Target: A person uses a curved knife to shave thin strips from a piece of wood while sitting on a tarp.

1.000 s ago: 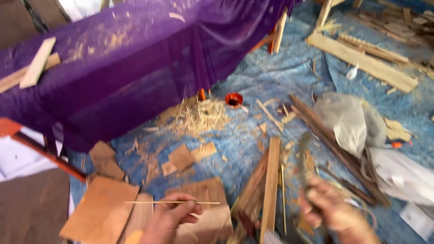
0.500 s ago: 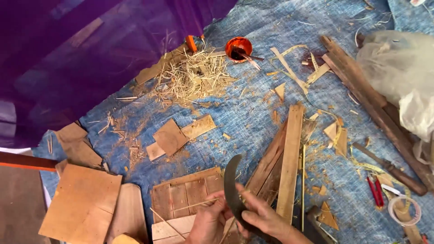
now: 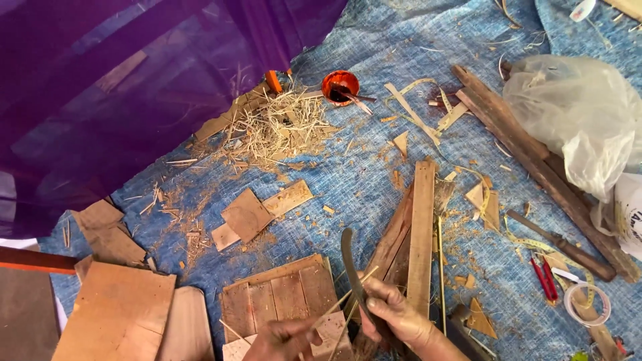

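Here, near the tarp's bottom edge, my right hand grips the curved knife, blade pointing away, while my left hand pinches the thin splint slanting up-right against it.

right hand grips curved dark blade, tip up, over slatted wood panel on blue tarp. left hand pinches thin sticks touching blade. straw pile & orange cup up top, w/ planks just right of blade.
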